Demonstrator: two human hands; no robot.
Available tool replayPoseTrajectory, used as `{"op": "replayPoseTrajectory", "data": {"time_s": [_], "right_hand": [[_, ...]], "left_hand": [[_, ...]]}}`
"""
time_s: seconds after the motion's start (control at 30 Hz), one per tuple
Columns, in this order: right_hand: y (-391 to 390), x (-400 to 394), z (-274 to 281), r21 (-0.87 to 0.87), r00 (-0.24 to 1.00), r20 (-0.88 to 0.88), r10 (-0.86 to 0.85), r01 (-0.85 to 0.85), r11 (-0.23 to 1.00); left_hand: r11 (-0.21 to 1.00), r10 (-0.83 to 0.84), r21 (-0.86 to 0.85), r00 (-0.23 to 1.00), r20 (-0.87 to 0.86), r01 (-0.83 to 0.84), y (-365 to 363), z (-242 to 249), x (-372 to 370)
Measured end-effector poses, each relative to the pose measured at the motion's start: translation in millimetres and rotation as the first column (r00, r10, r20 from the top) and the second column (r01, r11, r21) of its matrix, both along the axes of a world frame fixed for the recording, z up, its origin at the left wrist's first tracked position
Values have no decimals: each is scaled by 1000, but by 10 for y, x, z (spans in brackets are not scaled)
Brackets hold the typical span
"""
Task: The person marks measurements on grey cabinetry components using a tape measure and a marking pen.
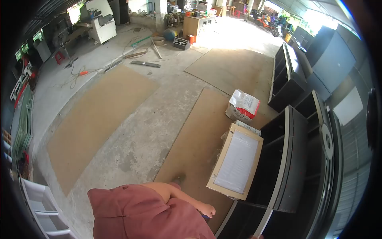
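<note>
My left hand is closed, low in the view, beside the dark cabinet frame. A bit of blue shows under its fingers, too small to name. The forearm crosses in front of my maroon shirt. A small pinkish patch at the bottom edge, by the cabinet's pale edge, may be part of my right hand; no fingers can be made out. Just beyond the left hand, a flat panel with a tan border and pale, wrapped middle leans at the cabinet's side.
A white and red bag stands behind the panel. More dark cabinets line the right side. Brown sheets lie on the concrete floor. White shelving is at lower left; a cable and loose strips lie farther back.
</note>
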State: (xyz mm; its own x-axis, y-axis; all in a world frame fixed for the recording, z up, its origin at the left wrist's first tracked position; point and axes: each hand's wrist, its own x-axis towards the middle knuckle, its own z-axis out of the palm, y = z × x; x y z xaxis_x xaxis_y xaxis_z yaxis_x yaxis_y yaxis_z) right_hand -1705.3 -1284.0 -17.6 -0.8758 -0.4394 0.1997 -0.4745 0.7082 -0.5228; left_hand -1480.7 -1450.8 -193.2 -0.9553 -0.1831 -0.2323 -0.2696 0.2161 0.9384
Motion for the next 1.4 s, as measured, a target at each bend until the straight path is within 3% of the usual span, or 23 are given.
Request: {"op": "replayPoseTrajectory", "data": {"time_s": [0.03,0.07,0.1,0.13,0.17,0.23,0.3,0.33,0.37,0.5,0.57,0.67,0.8,0.9,0.97,1.0,1.07,1.1,1.17,1.23,1.27,1.33,1.4], "right_hand": [[-376,460,-59,-41,950,287,122,-115,992],[-363,128,-1075,-406,447,843,299,165,899],[-852,777,-1168,-612,317,785,532,273,742],[-1357,1464,-798,-338,693,548,468,-329,882],[-1800,1943,-640,-383,667,500,553,-402,831],[-2651,2675,-240,-434,564,477,674,-516,738],[-3478,3144,-83,-432,452,523,723,-590,682],[-3898,3389,57,-428,419,509,751,-634,644],[-4283,3628,199,-416,386,506,771,-674,610],[-5666,4448,448,-491,229,519,824,-709,506],[-6258,4850,638,-471,234,499,834,-735,488],[-6956,5364,616,-517,222,473,853,-713,473],[-7967,5905,484,-487,256,420,871,-746,454],[-8958,6392,308,-439,273,392,879,-784,439],[-9731,6719,202,-539,221,374,901,-738,405],[-10162,6909,192,-561,193,395,898,-724,402],[-11039,7446,424,-589,140,409,902,-714,378],[-11411,7680,552,-587,109,418,902,-725,360],[-12186,8308,773,-669,22,376,926,-686,288],[-12843,8946,1108,-680,-160,356,921,-720,138],[-13152,9246,1224,-681,-174,345,923,-723,118],[-13763,9841,1317,-565,-342,324,882,-818,-109],[-14404,10466,1220,-509,-387,300,872,-838,-197]], "left_hand": [[999,33,39,999,-32,-32,-70,-86,96],[987,15,157,990,141,-37,-167,-187,153],[987,30,156,991,129,-50,-351,-106,282],[961,96,249,989,113,-122,-574,11,479],[920,162,344,981,103,-188,-781,109,709],[836,481,434,829,-286,-335,-1262,-48,1208],[787,615,223,758,-215,-575,-2002,682,1931],[790,613,19,788,-61,-613,-2361,841,2252],[788,613,3,783,-102,-616,-2713,1129,2731],[500,858,-184,513,-31,-846,-3760,1469,4230],[399,914,-272,403,42,-876,-4233,1781,4849],[298,955,-210,292,60,-931,-4882,2004,5493],[286,956,-179,267,123,-941,-5953,2281,6036],[242,961,-370,275,-39,-897,-6946,2172,6517],[256,852,-570,461,-248,-780,-7660,2091,6877],[236,859,-574,444,-253,-784,-8039,2129,7047],[527,827,-593,527,194,-609,-8661,2301,7484],[537,825,-581,526,208,-612,-8907,2422,7702],[484,873,-437,455,178,-758,-9485,2712,8228],[379,919,-477,383,95,-793,-9915,2806,8732],[287,955,-504,284,84,-815,-10116,2837,8982],[181,983,-526,173,66,-831,-10507,2726,9497],[-16,998,-555,-49,45,-832,-10905,2529,10031]]}}
